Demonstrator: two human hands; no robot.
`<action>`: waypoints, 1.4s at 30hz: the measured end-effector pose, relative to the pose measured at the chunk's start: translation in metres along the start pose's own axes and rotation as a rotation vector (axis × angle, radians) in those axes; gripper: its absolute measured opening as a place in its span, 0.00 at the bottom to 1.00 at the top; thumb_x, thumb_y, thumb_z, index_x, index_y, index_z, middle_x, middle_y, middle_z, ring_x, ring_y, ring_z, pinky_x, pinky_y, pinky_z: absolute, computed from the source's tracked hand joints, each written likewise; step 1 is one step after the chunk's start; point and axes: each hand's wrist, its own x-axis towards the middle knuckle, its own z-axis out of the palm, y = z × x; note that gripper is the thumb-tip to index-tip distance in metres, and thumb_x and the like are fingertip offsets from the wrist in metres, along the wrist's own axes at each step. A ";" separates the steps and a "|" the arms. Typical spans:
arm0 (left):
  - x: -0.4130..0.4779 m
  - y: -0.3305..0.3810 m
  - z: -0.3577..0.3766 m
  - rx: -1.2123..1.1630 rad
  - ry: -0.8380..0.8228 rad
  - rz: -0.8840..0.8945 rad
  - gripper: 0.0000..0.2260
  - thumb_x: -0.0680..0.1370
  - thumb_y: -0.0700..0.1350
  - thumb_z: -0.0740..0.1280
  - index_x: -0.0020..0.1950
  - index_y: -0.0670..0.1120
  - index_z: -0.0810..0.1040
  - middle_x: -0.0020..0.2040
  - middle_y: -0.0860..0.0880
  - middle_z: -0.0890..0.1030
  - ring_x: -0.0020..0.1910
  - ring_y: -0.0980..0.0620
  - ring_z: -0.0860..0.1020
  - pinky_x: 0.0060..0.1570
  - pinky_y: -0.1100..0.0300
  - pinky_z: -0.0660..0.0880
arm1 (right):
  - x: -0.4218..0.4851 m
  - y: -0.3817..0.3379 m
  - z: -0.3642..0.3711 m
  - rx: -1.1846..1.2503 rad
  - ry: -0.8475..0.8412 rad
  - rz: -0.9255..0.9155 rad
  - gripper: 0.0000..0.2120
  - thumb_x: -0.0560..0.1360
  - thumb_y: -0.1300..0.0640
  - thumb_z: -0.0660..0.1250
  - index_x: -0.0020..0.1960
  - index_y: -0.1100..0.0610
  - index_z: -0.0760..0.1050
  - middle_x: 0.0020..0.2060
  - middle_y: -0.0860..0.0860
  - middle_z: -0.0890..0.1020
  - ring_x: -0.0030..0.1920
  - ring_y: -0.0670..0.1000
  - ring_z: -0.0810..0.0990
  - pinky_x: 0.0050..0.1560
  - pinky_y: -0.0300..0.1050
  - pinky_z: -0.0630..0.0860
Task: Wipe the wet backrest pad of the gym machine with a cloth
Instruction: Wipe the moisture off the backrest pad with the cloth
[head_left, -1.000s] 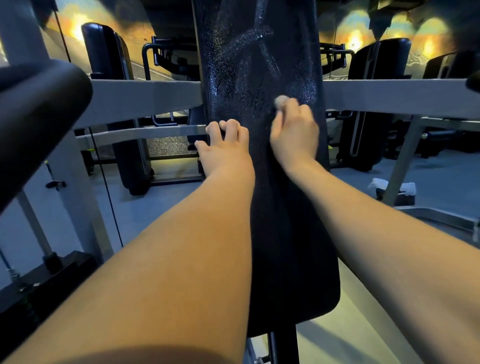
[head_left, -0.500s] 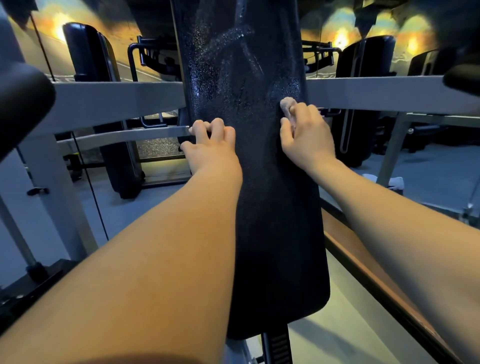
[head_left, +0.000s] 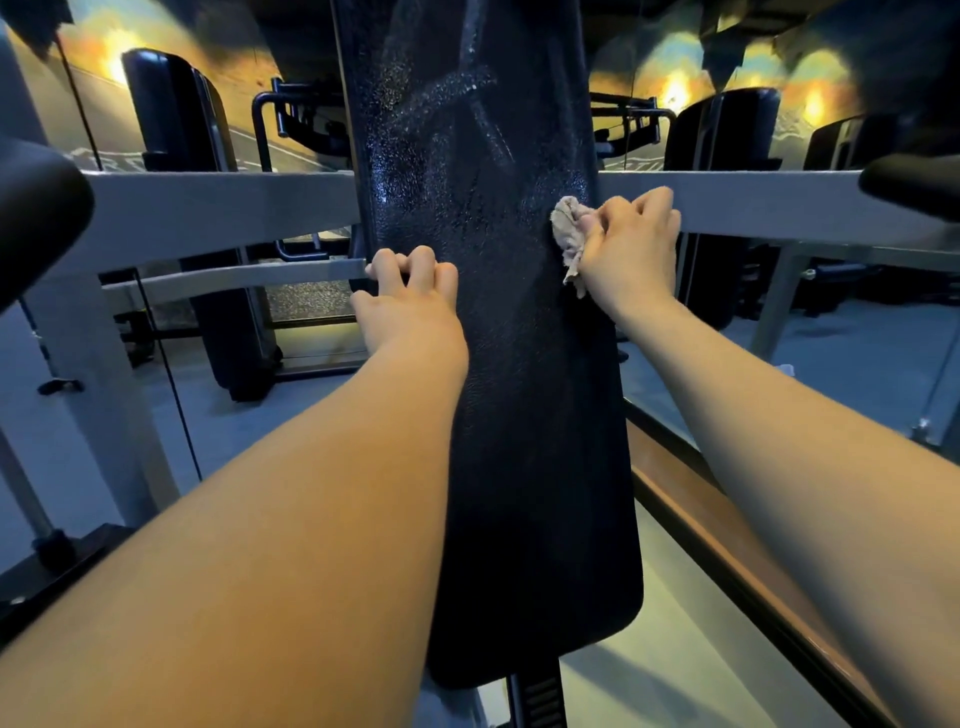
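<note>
At the centre of view, the black backrest pad (head_left: 519, 415) was seen standing upright, running from 12 o'clock down to 6 o'clock. Droplets and streaks were noted on its upper part, toward 12 o'clock; the lower part appeared dull. The cloth (head_left: 569, 236), beige and bunched, was found pressed against the pad's 3 o'clock edge. It was clamped in the right hand (head_left: 631, 249), whose fingers were curled round it. The left hand (head_left: 410, 306) was observed at the pad's 9 o'clock edge, with its fingers bent onto the pad face and its thumb past the edge, gripping that edge. A grey crossbar (head_left: 208, 208) was recorded behind the pad, extending toward 9 and 3 o'clock.
</note>
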 end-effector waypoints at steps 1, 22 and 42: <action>0.000 0.000 0.000 0.006 -0.001 0.000 0.41 0.73 0.54 0.75 0.74 0.48 0.51 0.70 0.46 0.52 0.73 0.36 0.51 0.58 0.46 0.69 | -0.001 0.000 0.001 0.025 0.025 -0.031 0.10 0.84 0.53 0.60 0.60 0.58 0.74 0.58 0.59 0.70 0.54 0.63 0.74 0.56 0.55 0.73; -0.001 -0.002 0.002 0.013 0.015 0.010 0.45 0.71 0.55 0.77 0.75 0.48 0.50 0.71 0.45 0.51 0.72 0.36 0.52 0.58 0.48 0.68 | -0.015 0.008 0.021 0.090 0.100 -0.429 0.11 0.84 0.54 0.62 0.59 0.59 0.77 0.51 0.59 0.78 0.46 0.61 0.79 0.42 0.52 0.76; -0.003 -0.001 0.004 -0.012 0.032 0.012 0.43 0.73 0.54 0.75 0.75 0.47 0.49 0.73 0.44 0.49 0.73 0.35 0.51 0.61 0.46 0.68 | 0.059 -0.028 0.009 0.008 0.182 -0.173 0.09 0.82 0.57 0.60 0.59 0.57 0.75 0.57 0.58 0.78 0.54 0.62 0.79 0.50 0.53 0.73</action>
